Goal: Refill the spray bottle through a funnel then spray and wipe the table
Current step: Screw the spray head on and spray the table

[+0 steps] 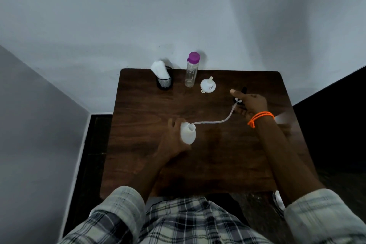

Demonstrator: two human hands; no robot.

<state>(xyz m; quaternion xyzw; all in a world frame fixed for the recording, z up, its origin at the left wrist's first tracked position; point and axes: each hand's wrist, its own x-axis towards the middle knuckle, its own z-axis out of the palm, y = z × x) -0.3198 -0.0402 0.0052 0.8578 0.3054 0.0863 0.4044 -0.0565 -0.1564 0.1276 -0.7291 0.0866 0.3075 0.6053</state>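
My left hand point(174, 140) grips the white spray bottle body point(187, 133), which stands on the dark wooden table point(198, 164) with its neck open. My right hand point(249, 104) holds the black spray head point(242, 95) out to the right above the table. Its thin dip tube point(215, 121) curves from the head back to the bottle's mouth. A white funnel point(208, 85) lies upside down on the table near the back. To its left stands a clear water bottle point(191, 70) with a purple cap.
A black mesh cup point(164, 83) holding white tissues point(159, 68) stands at the table's back left. A grey wall runs right behind the table and along the left. Dark floor shows on both sides.
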